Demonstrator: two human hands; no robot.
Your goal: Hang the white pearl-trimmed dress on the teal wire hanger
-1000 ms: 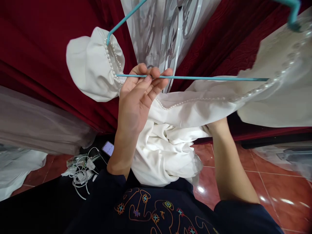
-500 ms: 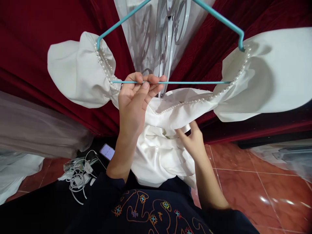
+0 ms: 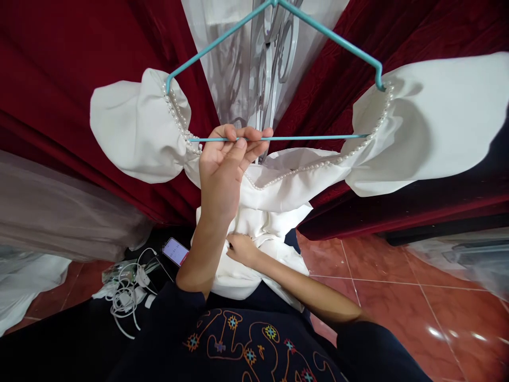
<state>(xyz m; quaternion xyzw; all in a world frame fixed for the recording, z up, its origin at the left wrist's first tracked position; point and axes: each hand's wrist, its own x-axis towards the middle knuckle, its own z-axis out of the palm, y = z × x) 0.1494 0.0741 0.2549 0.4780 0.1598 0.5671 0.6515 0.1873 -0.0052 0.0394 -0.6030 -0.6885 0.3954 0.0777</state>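
Note:
A light-blue hanger (image 3: 334,35) carries a white dress (image 3: 278,197) with puffed sleeves and a pearl-beaded neckline. My left hand (image 3: 225,175) grips the hanger's thin bottom bar left of its middle, fingers curled around it. Lower down, my right hand (image 3: 243,249) is on the bunched white fabric of the dress over my lap. Its fingers are curled into the cloth, and their tips are partly hidden. The left puff sleeve (image 3: 135,127) and the right puff sleeve (image 3: 441,116) spread out from the hanger's ends.
Dark red curtains (image 3: 79,53) and a white metal scrollwork stand (image 3: 270,69) are behind the hanger. On the black surface at the left lie a phone (image 3: 175,250) and tangled white cables (image 3: 125,297). Red floor tiles (image 3: 397,302) extend at right.
My right hand has moved left and down from the dress's right side to the fabric in the middle. The hanger has shifted slightly down; my left hand keeps its hold on the bar.

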